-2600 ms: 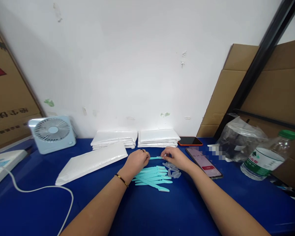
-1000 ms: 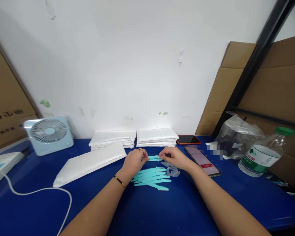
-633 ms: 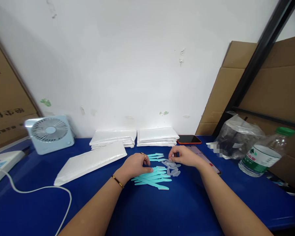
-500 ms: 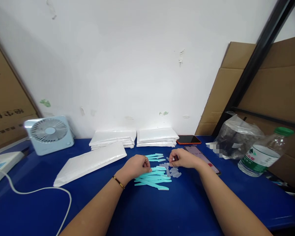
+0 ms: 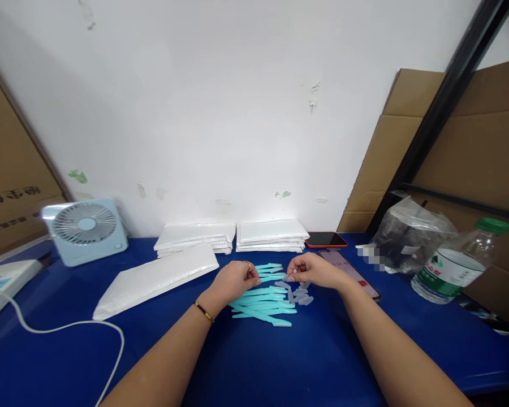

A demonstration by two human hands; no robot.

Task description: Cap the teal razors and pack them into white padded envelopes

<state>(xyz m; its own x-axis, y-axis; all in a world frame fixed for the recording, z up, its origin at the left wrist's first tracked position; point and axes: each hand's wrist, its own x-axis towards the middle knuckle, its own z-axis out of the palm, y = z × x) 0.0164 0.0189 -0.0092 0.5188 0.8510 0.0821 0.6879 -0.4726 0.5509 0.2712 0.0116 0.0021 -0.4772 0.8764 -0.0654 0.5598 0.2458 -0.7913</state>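
Stretching toward the right fingers (image 5: 294, 276), whose grip is unclear, a turquoise razor (image 5: 273, 277) is pinched in the left fingers (image 5: 253, 278).

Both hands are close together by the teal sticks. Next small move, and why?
Probably ease the right hand toward the left hand, bringing what looks like a pale piece onto the tip of the teal stick between them: the left appears to pinch it, its tip points rightward, and loose translucent pieces lie nearby.
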